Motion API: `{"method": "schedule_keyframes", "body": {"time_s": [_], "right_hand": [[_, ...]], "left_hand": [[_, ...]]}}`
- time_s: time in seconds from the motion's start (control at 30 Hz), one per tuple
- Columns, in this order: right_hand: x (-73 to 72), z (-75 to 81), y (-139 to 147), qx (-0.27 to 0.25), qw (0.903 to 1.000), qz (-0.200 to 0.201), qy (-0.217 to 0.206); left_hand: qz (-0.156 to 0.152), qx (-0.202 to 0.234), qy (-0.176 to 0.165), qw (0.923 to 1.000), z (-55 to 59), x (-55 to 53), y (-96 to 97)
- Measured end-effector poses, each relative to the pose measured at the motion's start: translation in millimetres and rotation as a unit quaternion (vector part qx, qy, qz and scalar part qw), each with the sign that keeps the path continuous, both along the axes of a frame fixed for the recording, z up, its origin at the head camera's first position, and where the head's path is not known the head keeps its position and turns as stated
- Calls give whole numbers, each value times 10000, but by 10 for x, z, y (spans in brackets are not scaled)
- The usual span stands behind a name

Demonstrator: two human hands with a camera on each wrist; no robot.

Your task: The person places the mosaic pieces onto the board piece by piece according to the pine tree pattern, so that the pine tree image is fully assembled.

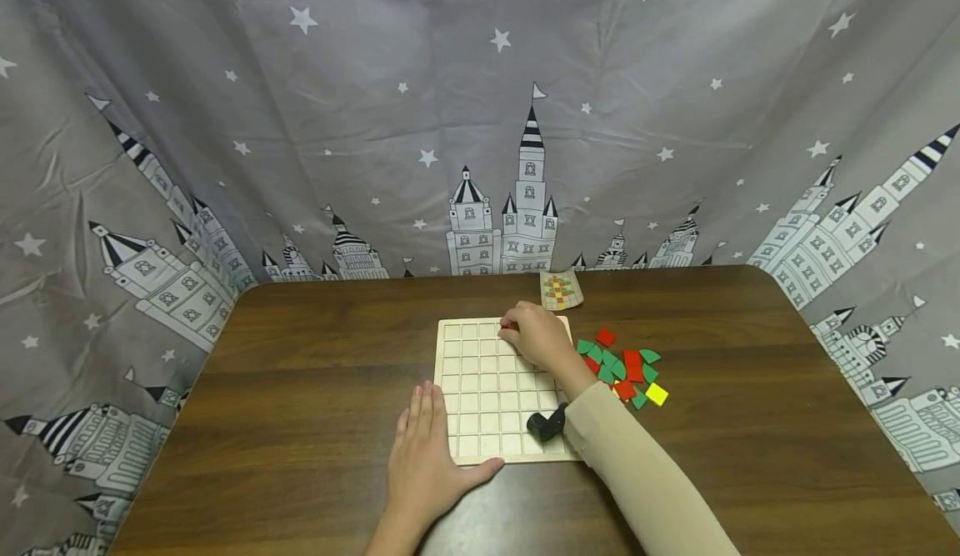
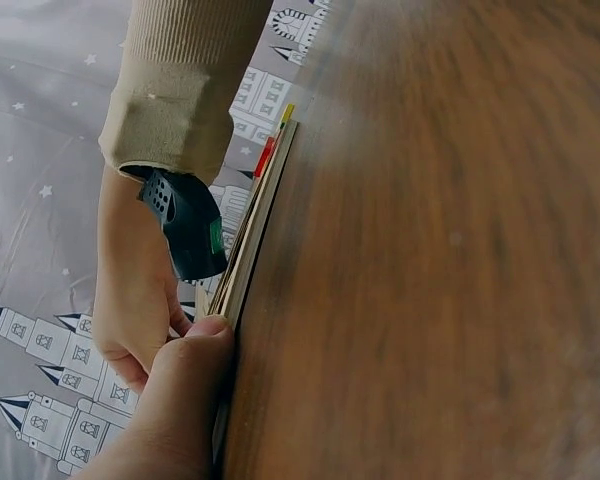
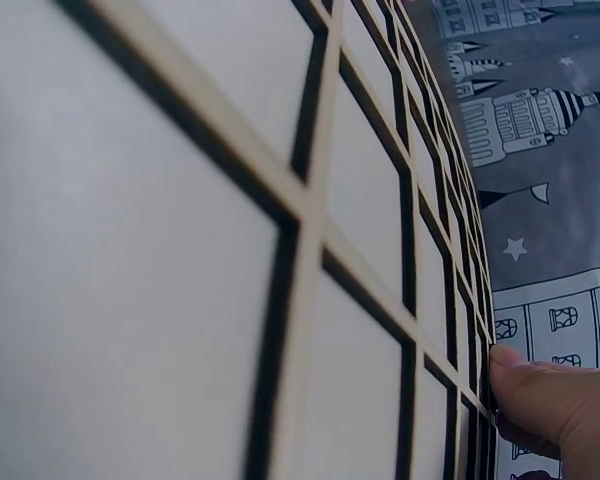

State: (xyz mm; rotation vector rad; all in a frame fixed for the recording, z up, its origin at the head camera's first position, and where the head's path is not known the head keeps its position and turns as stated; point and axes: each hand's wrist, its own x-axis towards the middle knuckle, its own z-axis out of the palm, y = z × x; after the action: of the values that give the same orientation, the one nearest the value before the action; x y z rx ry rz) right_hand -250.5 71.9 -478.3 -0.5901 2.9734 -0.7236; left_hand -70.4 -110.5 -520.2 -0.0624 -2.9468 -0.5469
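Head view: your right hand (image 1: pixel 536 338) pinches a red tile (image 1: pixel 504 328) at the far row of the wooden grid board (image 1: pixel 489 383); left hand (image 1: pixel 426 464) braces its near-left corner, fingers straight. Tile probably light, stiff; grip opposite edges.

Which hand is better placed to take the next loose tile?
Probably the right hand: it's nearer the loose tiles right of the board. The left hand rests at the board's left edge.

We see a pale, gridded wooden board (image 1: pixel 489 403) lying flat, the left hand (image 1: pixel 429 460) at its near-left corner. Near its far edge, the right hand (image 1: pixel 537 337) pinches, we think, a small red piece (image 1: pixel 504 328).
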Motion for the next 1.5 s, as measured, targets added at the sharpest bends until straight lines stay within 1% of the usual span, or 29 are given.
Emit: {"method": "schedule_keyframes", "body": {"time_s": [0.47, 0.7, 0.83, 1.0, 1.13, 1.23, 1.5], "right_hand": [[27, -10, 16, 33, 10000, 72, 22], [56, -2, 34, 205, 9998, 77, 20], [70, 12, 61, 240, 9997, 76, 41], [92, 58, 146, 147, 9998, 76, 73], [121, 120, 288, 95, 9999, 11, 53], [152, 162, 451, 69, 10000, -48, 3], [287, 203, 1090, -25, 9995, -324, 65]], "left_hand": [[36, 63, -68, 10000, 1, -2, 15], [54, 70, -83, 9999, -8, -7, 27], [70, 96, -104, 9999, -13, -10, 29], [70, 108, -124, 9998, -13, -12, 32], [60, 85, -135, 9999, -12, -13, 34], [53, 53, -116, 9999, -10, -12, 32], [39, -43, -47, 10000, -15, -12, 7]]}}
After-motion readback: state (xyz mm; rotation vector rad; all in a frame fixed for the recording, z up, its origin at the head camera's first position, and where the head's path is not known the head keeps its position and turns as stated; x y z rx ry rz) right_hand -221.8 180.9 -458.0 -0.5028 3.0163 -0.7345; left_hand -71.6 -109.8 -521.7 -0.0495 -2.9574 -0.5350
